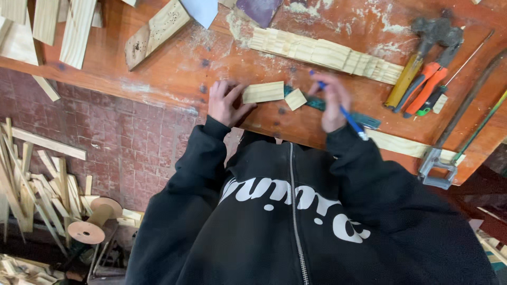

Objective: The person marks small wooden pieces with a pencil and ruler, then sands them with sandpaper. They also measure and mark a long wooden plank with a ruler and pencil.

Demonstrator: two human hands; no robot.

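My left hand (pixel 224 101) rests on the orange-brown workbench (pixel 174 68) and grips the left end of a small pale wood block (pixel 263 92). A smaller square wood piece (pixel 296 98) lies just right of that block, over a dark green ruler (pixel 364 120). My right hand (pixel 332 100), slightly blurred, holds a blue pen (pixel 349 117) beside the small piece. Black sleeves and a zipped black top fill the lower frame.
A long row of pale wood slats (pixel 325 53) lies behind the hands. At the right sit a hammer (pixel 422 47), orange-handled pliers (pixel 425 87), a screwdriver and a hacksaw (pixel 459 132). Wood offcuts (pixel 153 31) lie at the back left; scrap strips and a spool (pixel 90 224) sit on the brick floor.
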